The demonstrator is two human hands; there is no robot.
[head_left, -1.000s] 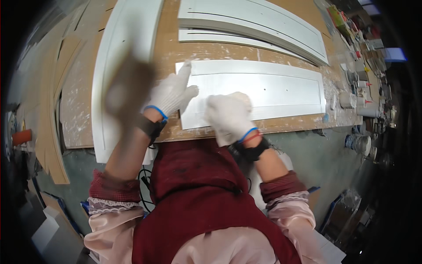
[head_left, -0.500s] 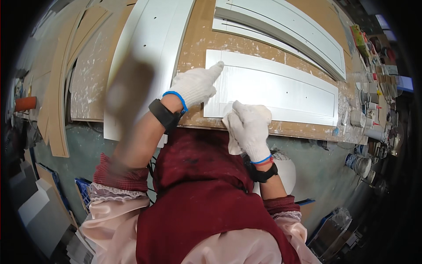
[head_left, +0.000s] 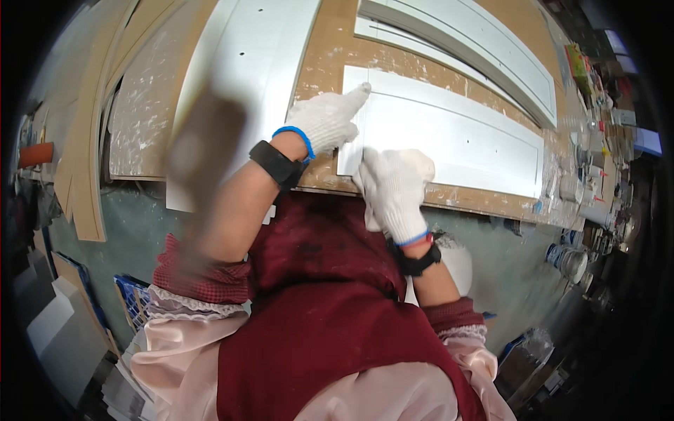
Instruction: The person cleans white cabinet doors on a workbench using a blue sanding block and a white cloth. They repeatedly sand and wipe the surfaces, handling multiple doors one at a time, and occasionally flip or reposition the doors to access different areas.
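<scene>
A white grooved panel (head_left: 456, 140) lies flat on the workbench, close to its front edge. My left hand (head_left: 326, 119), in a white knit glove, rests on the panel's left end with the index finger stretched out near the far corner. The thumb stands apart, and I see nothing held there. Near the panel's front edge, my right hand (head_left: 394, 189), also gloved, is closed on a white cloth (head_left: 423, 165) and presses it against the surface. Most of the cloth is hidden under the fingers.
Another long white panel (head_left: 242, 77) lies left of my left hand. More white panels (head_left: 484, 42) are stacked farther back. The brown bench top (head_left: 330, 59) has paint spots. Bottles and tubs (head_left: 597, 189) crowd the right side; brown boards (head_left: 77, 126) stand left. A blurred dark shape covers part of my left forearm.
My right hand has slid a little left along the panel with the cloth. My left hand keeps its place on the panel. The whole view has shifted slightly.
</scene>
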